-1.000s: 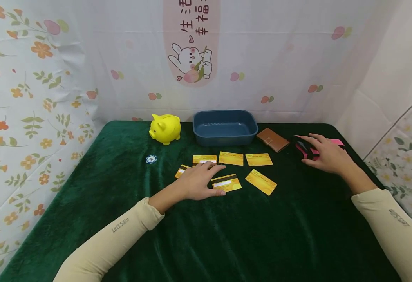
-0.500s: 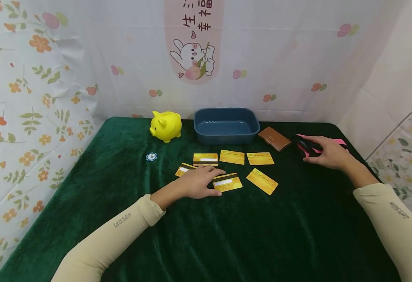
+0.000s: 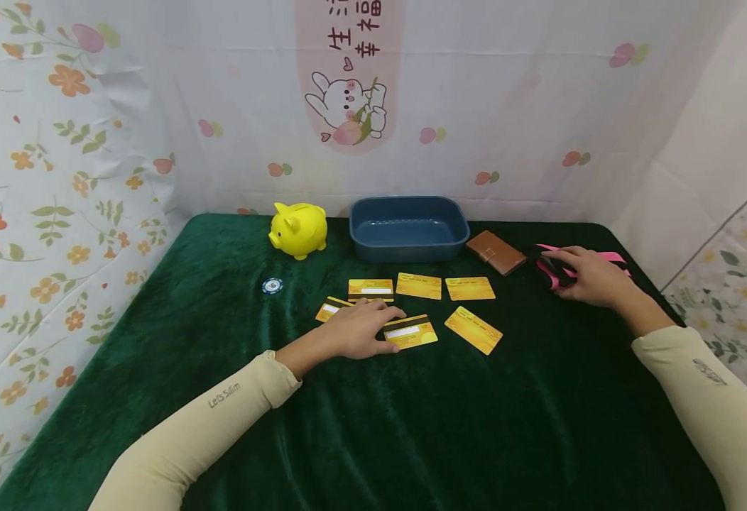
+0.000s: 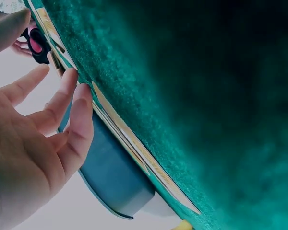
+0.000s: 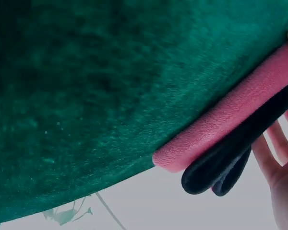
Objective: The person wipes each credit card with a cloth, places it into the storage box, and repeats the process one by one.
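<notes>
In the head view my left hand (image 3: 362, 328) rests low over the gold bank cards, partly covering one bank card (image 3: 333, 308) with its magnetic stripe up. Its thumb lies beside another striped bank card (image 3: 410, 331). In the left wrist view the fingers (image 4: 81, 108) are loosely bent, fingertips right at the cards' edge, and the thumb stands apart. At the right my right hand (image 3: 587, 278) grips a folded pink-and-black plush cloth (image 3: 611, 257). The right wrist view shows the cloth's rolled pink part (image 5: 230, 115) between thumb and fingers.
Behind the cards stand a blue plastic basin (image 3: 410, 253) and a yellow piggy bank (image 3: 299, 231). A brown wallet (image 3: 497, 253) lies between basin and cloth. A poker chip (image 3: 272, 286) is at the left. More bank cards (image 3: 473, 330) lie face up on the green tablecloth (image 3: 463, 426).
My left hand has settled lower onto the cards, its fingers drawn in a little. My right hand's thumb and fingers have closed in on the pink-and-black cloth. The head view has shifted slightly.
</notes>
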`<action>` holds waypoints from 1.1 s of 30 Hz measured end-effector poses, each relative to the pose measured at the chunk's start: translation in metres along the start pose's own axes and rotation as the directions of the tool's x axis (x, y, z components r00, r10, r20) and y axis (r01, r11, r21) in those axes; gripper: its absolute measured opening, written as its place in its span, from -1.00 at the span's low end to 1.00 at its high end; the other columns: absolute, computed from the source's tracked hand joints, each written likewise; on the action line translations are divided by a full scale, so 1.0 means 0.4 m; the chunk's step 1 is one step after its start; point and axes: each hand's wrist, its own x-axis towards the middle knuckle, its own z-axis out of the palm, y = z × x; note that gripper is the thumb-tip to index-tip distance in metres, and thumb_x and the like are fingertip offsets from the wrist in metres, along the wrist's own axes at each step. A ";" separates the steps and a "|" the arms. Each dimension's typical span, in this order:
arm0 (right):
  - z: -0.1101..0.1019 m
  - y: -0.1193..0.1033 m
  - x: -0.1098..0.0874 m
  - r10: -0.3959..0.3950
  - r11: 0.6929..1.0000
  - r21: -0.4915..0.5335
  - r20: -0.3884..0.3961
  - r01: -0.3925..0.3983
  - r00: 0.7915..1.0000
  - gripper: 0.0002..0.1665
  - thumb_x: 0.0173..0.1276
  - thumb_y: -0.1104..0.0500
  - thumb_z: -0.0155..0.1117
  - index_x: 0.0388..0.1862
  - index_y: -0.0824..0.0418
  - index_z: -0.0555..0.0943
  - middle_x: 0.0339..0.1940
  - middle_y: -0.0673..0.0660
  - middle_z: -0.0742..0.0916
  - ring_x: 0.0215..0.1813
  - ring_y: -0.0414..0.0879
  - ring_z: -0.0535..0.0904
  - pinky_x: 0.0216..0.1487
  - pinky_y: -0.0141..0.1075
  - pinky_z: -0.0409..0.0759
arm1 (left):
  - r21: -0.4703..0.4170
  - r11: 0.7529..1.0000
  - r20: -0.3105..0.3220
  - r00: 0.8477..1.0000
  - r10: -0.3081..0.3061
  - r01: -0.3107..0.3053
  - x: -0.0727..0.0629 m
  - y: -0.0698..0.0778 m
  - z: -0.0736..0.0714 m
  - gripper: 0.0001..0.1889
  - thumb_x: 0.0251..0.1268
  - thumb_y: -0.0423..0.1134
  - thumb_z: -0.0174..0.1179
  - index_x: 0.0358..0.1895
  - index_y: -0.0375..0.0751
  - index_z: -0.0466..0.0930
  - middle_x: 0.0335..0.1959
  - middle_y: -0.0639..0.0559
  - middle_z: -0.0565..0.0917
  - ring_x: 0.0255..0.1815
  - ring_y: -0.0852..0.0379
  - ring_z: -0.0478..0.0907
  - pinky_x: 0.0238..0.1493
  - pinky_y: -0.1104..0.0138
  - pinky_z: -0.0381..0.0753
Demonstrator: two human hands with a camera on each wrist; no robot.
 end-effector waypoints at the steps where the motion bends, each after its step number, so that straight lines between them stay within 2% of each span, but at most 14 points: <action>1: 0.000 -0.002 0.001 -0.007 1.000 -0.022 -0.006 0.007 1.000 -0.10 0.19 0.13 0.46 0.48 0.10 0.28 0.33 0.49 0.37 0.23 0.46 0.34 0.12 0.40 0.39 | 0.007 1.000 0.001 1.000 -0.008 0.008 0.001 0.001 0.001 -0.34 0.32 0.22 0.21 0.44 0.17 0.33 0.31 0.00 0.44 0.20 0.00 0.43 0.04 0.06 0.56; 5: 0.007 -0.013 0.009 -0.054 0.987 -0.151 -0.020 0.051 0.998 -0.18 0.21 0.16 0.44 0.43 0.19 0.34 0.25 0.50 0.47 0.11 0.41 0.46 0.04 0.30 0.51 | 0.027 0.999 0.012 0.999 -0.043 0.043 0.001 0.004 0.003 -0.33 0.30 0.23 0.23 0.43 0.18 0.34 0.28 0.01 0.45 0.16 0.02 0.44 0.00 0.09 0.56; 7: 0.008 -0.016 0.010 -0.066 0.982 -0.181 -0.028 0.060 0.997 -0.19 0.22 0.19 0.43 0.43 0.19 0.33 0.20 0.50 0.50 0.06 0.39 0.49 0.00 0.27 0.54 | 0.038 0.998 0.016 0.998 -0.055 0.054 0.002 0.005 0.005 -0.32 0.28 0.24 0.24 0.43 0.18 0.34 0.26 0.01 0.46 0.15 0.04 0.45 -0.01 0.11 0.57; 11: 0.003 -0.014 0.002 -0.061 0.985 -0.167 -0.070 0.049 0.996 -0.21 0.31 0.25 0.35 0.47 0.09 0.28 0.17 0.46 0.56 0.07 0.36 0.51 -0.08 0.22 0.58 | 0.055 0.996 0.016 0.998 -0.067 0.066 0.006 0.007 0.005 -0.29 0.25 0.24 0.27 0.43 0.15 0.33 0.25 -0.01 0.47 0.14 0.04 0.48 0.01 0.10 0.57; 13: 0.001 -0.008 -0.005 -0.080 0.988 -0.142 -0.123 0.062 0.989 -0.24 0.34 0.28 0.32 0.47 0.05 0.28 0.15 0.43 0.58 0.09 0.36 0.52 -0.04 0.23 0.56 | 0.064 0.995 0.015 0.997 -0.073 0.072 0.009 0.007 0.004 -0.28 0.24 0.25 0.27 0.43 0.13 0.33 0.24 -0.02 0.48 0.13 0.05 0.49 0.02 0.10 0.57; 15: -0.003 -0.002 -0.014 -0.101 0.988 -0.133 -0.182 0.077 0.978 -0.29 0.36 0.31 0.30 0.44 0.04 0.32 0.12 0.42 0.60 0.06 0.33 0.54 -0.09 0.21 0.58 | 0.069 0.995 0.013 0.997 -0.079 0.078 0.013 0.006 0.004 -0.27 0.22 0.27 0.28 0.41 0.09 0.35 0.22 -0.02 0.49 0.12 0.06 0.49 0.01 0.11 0.57; 19: -0.017 0.015 -0.029 -0.158 0.985 -0.116 -0.332 0.126 0.930 -0.33 0.29 0.43 0.25 0.35 0.08 0.39 0.05 0.41 0.61 -0.12 0.24 0.56 -0.35 0.09 0.58 | 0.064 0.994 0.019 0.996 -0.087 0.086 0.018 0.003 0.006 -0.27 0.19 0.28 0.30 0.37 0.04 0.42 0.18 -0.02 0.51 0.06 0.08 0.49 -0.03 0.13 0.56; 21: -0.030 0.023 -0.034 -0.200 0.979 -0.114 -0.411 0.167 0.889 -0.35 0.23 0.51 0.19 0.29 0.13 0.43 -0.08 0.40 0.61 -0.26 0.17 0.50 -0.45 -0.01 0.50 | 0.063 0.994 0.023 0.996 -0.090 0.089 0.021 0.002 0.008 -0.28 0.18 0.28 0.31 0.35 0.02 0.44 0.16 -0.01 0.51 0.04 0.08 0.49 -0.04 0.14 0.56; 23: -0.046 0.026 -0.036 -0.239 0.971 -0.117 -0.485 0.208 0.841 -0.40 0.21 0.56 0.14 0.22 0.19 0.49 -0.23 0.36 0.60 -0.37 0.08 0.40 -0.48 -0.12 0.36 | 0.064 0.994 0.026 0.995 -0.094 0.093 0.023 0.001 0.011 -0.27 0.17 0.29 0.31 0.34 0.01 0.46 0.15 -0.01 0.51 0.03 0.08 0.50 -0.05 0.15 0.57; 26: -0.074 0.021 -0.041 -0.234 0.971 -0.092 -0.561 0.222 0.794 -0.51 0.26 0.58 0.06 0.11 0.24 0.56 -0.31 0.33 0.56 -0.39 0.02 0.31 -0.41 -0.25 0.26 | 0.073 0.992 0.019 0.994 -0.106 0.105 0.025 -0.002 0.013 -0.26 0.15 0.31 0.31 0.33 0.00 0.48 0.16 -0.01 0.51 0.03 0.08 0.49 -0.03 0.14 0.57; 30: -0.106 -0.005 -0.053 -0.130 0.981 0.034 -0.612 0.190 0.780 -0.59 0.37 0.54 -0.07 0.06 0.31 0.58 -0.12 0.40 0.60 -0.25 0.10 0.40 -0.25 -0.44 0.21 | 0.068 0.990 0.005 0.993 -0.121 0.120 0.026 -0.003 0.013 -0.25 0.13 0.32 0.32 0.33 0.02 0.48 0.15 0.00 0.52 0.01 0.06 0.47 0.00 0.12 0.56; 31: -0.113 -0.014 -0.056 -0.106 0.980 0.069 -0.615 0.187 0.781 -0.60 0.38 0.54 -0.09 0.06 0.35 0.58 -0.07 0.42 0.60 -0.19 0.13 0.43 -0.19 -0.48 0.22 | 0.064 0.991 0.005 0.993 -0.122 0.121 0.026 -0.003 0.012 -0.26 0.13 0.32 0.32 0.33 0.02 0.47 0.15 0.00 0.52 0.01 0.06 0.47 0.00 0.11 0.55; 33: -0.124 -0.035 -0.066 -0.063 0.979 0.116 -0.608 0.167 0.792 -0.62 0.40 0.52 -0.13 0.02 0.37 0.58 -0.09 0.39 0.60 -0.18 0.10 0.40 -0.19 -0.52 0.18 | 0.052 0.992 0.017 0.993 -0.120 0.119 0.026 -0.002 0.011 -0.27 0.14 0.30 0.33 0.33 0.03 0.46 0.12 0.01 0.55 0.00 0.07 0.49 -0.02 0.12 0.56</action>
